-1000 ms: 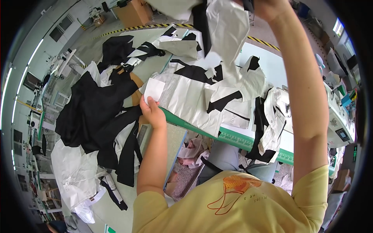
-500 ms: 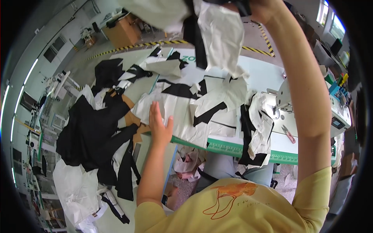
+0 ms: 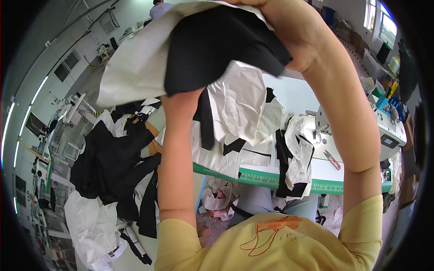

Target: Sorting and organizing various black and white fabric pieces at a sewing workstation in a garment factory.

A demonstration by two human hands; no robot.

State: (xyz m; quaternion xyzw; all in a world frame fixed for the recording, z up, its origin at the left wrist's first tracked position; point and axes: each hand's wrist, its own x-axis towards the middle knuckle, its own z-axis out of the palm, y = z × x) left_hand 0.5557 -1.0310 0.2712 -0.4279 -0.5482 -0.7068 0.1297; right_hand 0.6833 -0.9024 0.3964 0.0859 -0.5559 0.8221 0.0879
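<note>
Starting far left: heap of black and white garment pieces (image 3: 113, 171) slumps over a stand beside the table, some white cloth trailing toward the floor.

Left hand: forearm goes straight up and vanishes behind the lifted black-and-white fabric bundle (image 3: 203, 54). Hand itself is hidden, so can't tell whether it's gripping or just propping the cloth from underneath.

Bundle is held high, close to the camera, above the green-edged cutting table (image 3: 289, 178). A white panel (image 3: 239, 104) hangs loose below it.

Right hand (image 3: 271, 9): at the top edge, mostly cropped; looks closed around the top of the bundle, fingers not visible.

Right side: more cut pieces draped over the table edge, a sewing machine (image 3: 352, 131), red-handled snips (image 3: 332, 159) lying on the tabletop.

Risks, my read: grip is on bunched layers, so the loose panel could slip out and drop. Hanging cloth could also drag across the snips or snag the machine. Bundle blocks most of the view.
</note>
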